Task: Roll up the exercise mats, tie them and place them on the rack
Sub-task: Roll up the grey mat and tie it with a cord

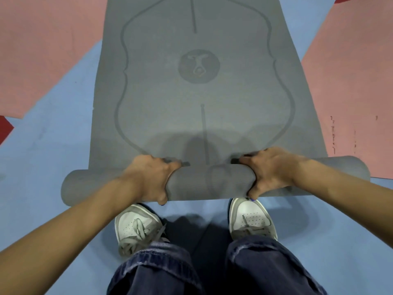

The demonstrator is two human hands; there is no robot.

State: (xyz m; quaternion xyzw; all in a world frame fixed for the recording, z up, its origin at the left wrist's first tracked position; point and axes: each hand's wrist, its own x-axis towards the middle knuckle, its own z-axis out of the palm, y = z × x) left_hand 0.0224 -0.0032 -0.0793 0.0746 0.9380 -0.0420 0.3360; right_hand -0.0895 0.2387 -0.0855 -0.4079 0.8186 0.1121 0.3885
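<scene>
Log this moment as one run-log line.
phase: rolling | grey mat partly rolled | left hand and right hand grip roll

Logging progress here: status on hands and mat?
Left hand and right hand both grip the roll. Mat mostly flat ahead. Path looks clear.

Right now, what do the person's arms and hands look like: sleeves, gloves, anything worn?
Both forearms are bare to the frame edge: no sleeves visible. The left hand and right hand wear no gloves; no watch, bands or rings visible. The right thumbnail looks painted blue or purple; other nails are too small to tell.
</scene>
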